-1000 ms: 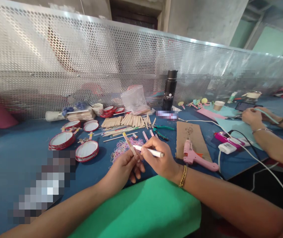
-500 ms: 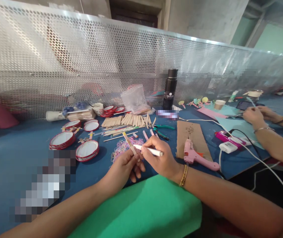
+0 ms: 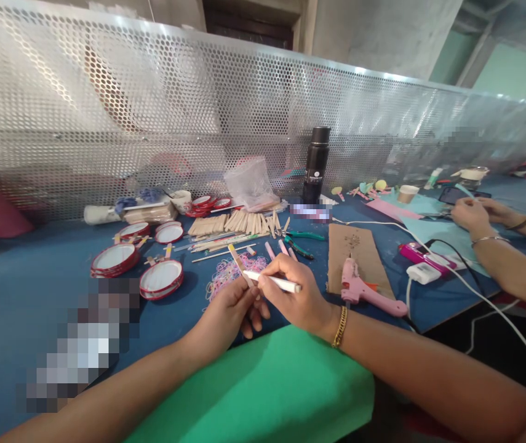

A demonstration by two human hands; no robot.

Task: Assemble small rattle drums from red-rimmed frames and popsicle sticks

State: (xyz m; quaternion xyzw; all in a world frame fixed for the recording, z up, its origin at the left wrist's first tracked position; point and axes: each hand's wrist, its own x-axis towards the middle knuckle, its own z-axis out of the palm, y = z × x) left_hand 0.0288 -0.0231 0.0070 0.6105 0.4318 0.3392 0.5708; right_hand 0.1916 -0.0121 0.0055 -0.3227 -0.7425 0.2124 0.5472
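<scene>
Pinched in my left hand (image 3: 232,307) is a flat wooden craft stick (image 3: 237,260), tilted up, with a yellow tip and a darker coloured stretch below it. My right hand (image 3: 297,292) grips a white marker pen (image 3: 278,282), whose tip meets the stick just above my left fingers. Behind both hands lies a heap of pastel rubber bands (image 3: 219,277). Several pink marker pens (image 3: 283,247) rest just beyond my right hand. Under my wrists spreads a green sheet (image 3: 263,381).
Red-rimmed round pieces (image 3: 161,277) lie at left, loose craft sticks (image 3: 248,223) behind. Pliers (image 3: 306,237) and a black bottle (image 3: 317,166) stand further back. A pink glue gun (image 3: 359,289) rests on cardboard (image 3: 336,258). At right are a white cable (image 3: 488,301) and another person's hands (image 3: 475,215).
The marker's tip has shifted slightly left and down along the stick, with my right hand moving a little the same way. My left hand stays almost still.
</scene>
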